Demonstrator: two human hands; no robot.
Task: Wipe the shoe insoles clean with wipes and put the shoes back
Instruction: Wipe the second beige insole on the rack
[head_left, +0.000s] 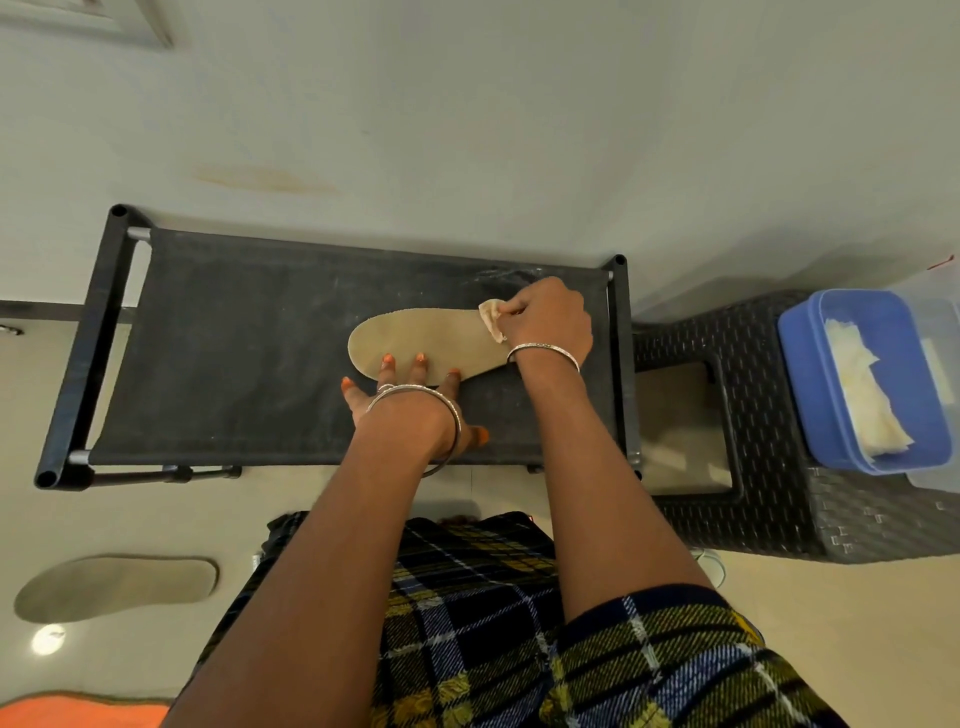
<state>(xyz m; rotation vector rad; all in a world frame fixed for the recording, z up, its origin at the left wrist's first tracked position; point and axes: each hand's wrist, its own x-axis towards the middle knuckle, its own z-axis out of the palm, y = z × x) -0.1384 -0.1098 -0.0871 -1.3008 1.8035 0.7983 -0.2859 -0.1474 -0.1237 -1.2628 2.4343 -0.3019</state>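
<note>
Tan insole (415, 338) lies flat on the black fabric shelf (234, 338), long axis left to right. The left grip (408, 408) is spread, its straight fingertips pressing the insole's near edge, likely to pin it against sliding under the rubbing. Right grip (545, 322) pinches a crumpled wipe (491, 319) down on the insole's right end, seemingly mid-scrub. A second insole (114, 587) lies on the floor (156, 519) at lower left, and the blue tub (810, 374) of spare wipes (862, 395) sits on the woven stool (727, 322) just right of that shelf, probably for easy reach.
</note>
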